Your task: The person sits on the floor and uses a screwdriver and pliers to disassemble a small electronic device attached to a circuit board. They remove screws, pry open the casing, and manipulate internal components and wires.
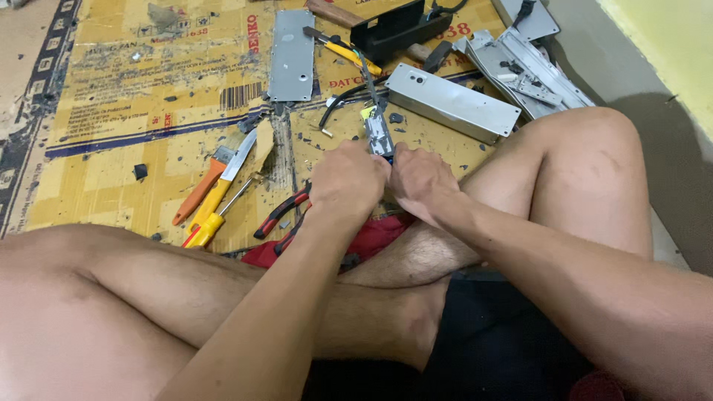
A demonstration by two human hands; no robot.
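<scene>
My left hand [347, 178] and my right hand [422, 182] meet over my crossed legs, both closed around a narrow grey metal part [379, 135] with wires at its far end. The part sticks up and away between the two hands. A thin black and yellow wire [369, 85] runs from it toward the back. Whether a tool is in either hand is hidden by the fingers.
Flattened yellow cardboard [126, 111] covers the floor. On it lie red-handled pliers [281, 213], a yellow screwdriver [215, 219], a yellow-handled knife [223, 182], an orange brush [200, 189], a grey metal plate [292, 56], a long metal box [451, 102] and more metal pieces [535, 67] at the back right.
</scene>
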